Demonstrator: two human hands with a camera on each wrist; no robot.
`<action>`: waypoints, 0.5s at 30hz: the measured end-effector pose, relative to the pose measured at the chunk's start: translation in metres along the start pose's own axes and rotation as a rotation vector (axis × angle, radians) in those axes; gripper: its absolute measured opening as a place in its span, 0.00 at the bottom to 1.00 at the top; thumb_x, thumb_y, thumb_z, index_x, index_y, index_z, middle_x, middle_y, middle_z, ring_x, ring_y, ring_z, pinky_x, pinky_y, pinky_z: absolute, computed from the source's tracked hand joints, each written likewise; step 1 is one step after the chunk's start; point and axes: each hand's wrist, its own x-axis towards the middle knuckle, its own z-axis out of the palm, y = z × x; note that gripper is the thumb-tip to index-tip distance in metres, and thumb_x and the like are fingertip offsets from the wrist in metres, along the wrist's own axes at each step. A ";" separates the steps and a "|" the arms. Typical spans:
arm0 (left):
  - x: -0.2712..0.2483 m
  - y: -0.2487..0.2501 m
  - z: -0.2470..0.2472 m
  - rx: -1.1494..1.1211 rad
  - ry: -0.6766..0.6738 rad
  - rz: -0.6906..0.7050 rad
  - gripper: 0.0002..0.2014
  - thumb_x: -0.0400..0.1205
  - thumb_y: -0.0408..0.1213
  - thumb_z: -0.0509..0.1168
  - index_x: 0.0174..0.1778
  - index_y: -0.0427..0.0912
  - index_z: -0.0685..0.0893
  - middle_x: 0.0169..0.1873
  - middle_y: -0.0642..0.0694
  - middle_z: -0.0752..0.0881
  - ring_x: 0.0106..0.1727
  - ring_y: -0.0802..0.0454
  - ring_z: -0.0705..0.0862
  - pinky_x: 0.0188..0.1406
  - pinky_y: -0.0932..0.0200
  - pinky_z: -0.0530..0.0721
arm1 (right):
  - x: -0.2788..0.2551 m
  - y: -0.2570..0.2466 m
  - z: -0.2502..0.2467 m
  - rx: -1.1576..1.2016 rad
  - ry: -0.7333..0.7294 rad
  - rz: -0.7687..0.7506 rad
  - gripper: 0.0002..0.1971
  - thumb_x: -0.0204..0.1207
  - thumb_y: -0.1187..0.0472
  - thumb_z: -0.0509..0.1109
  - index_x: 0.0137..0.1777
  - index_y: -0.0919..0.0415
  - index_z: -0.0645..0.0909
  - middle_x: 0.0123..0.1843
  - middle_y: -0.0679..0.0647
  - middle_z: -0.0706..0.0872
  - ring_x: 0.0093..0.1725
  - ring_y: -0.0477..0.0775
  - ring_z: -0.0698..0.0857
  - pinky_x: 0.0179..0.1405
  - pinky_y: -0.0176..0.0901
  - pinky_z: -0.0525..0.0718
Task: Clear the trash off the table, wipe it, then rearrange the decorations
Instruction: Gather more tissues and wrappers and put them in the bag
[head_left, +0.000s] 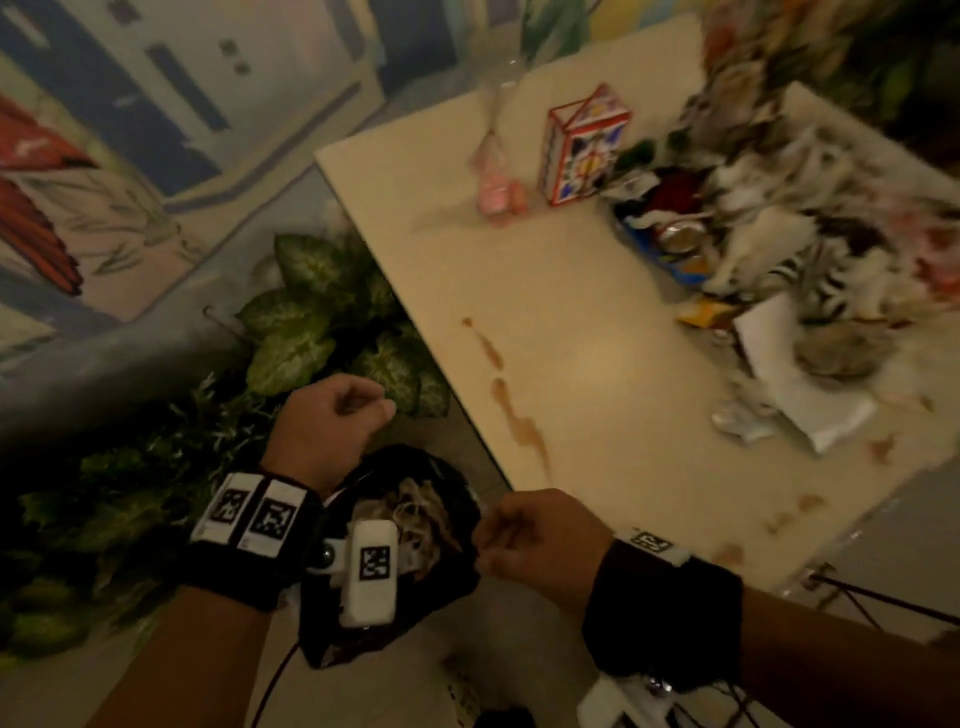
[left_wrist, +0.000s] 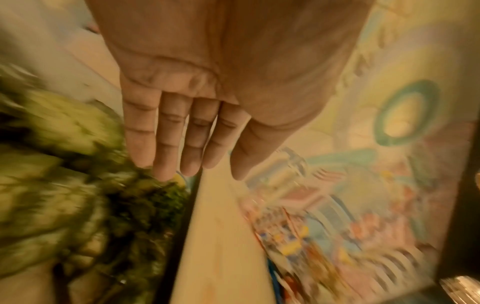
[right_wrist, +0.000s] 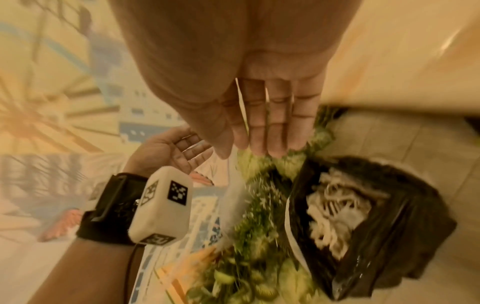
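The trash pile (head_left: 769, 249) of crumpled paper, a crushed can and wrappers lies on the far right part of the table (head_left: 571, 364), ahead and to the right of both hands. The black trash bag (head_left: 447, 478) sits on the floor at the near left corner of the table, with paper already inside. Both hands hang over the bag. The left hand (head_left: 332, 421) and the right hand (head_left: 530, 535) have straight, relaxed fingers and hold nothing. I judge the right hand is nearer to the pile, so it should reach forward and rightward. Brown stains (head_left: 514, 415) run along the tabletop.
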 end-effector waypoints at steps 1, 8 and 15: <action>0.000 0.015 0.010 0.020 -0.017 0.040 0.04 0.76 0.38 0.73 0.41 0.52 0.85 0.42 0.45 0.88 0.49 0.46 0.87 0.55 0.43 0.86 | -0.014 0.007 -0.016 -0.005 0.021 -0.003 0.05 0.69 0.55 0.76 0.41 0.46 0.82 0.35 0.41 0.84 0.40 0.45 0.84 0.49 0.45 0.84; -0.013 0.112 0.114 0.285 -0.163 0.250 0.08 0.76 0.43 0.72 0.48 0.47 0.85 0.47 0.49 0.87 0.45 0.49 0.85 0.51 0.50 0.85 | -0.092 0.066 -0.132 -0.059 0.194 0.063 0.05 0.69 0.58 0.77 0.44 0.54 0.86 0.42 0.49 0.89 0.33 0.39 0.82 0.44 0.37 0.82; -0.031 0.161 0.243 0.430 -0.347 0.108 0.29 0.69 0.56 0.74 0.63 0.47 0.76 0.59 0.44 0.77 0.49 0.41 0.87 0.51 0.45 0.86 | -0.124 0.132 -0.256 -0.254 0.486 0.156 0.12 0.68 0.60 0.77 0.52 0.58 0.85 0.47 0.50 0.86 0.44 0.50 0.83 0.45 0.37 0.75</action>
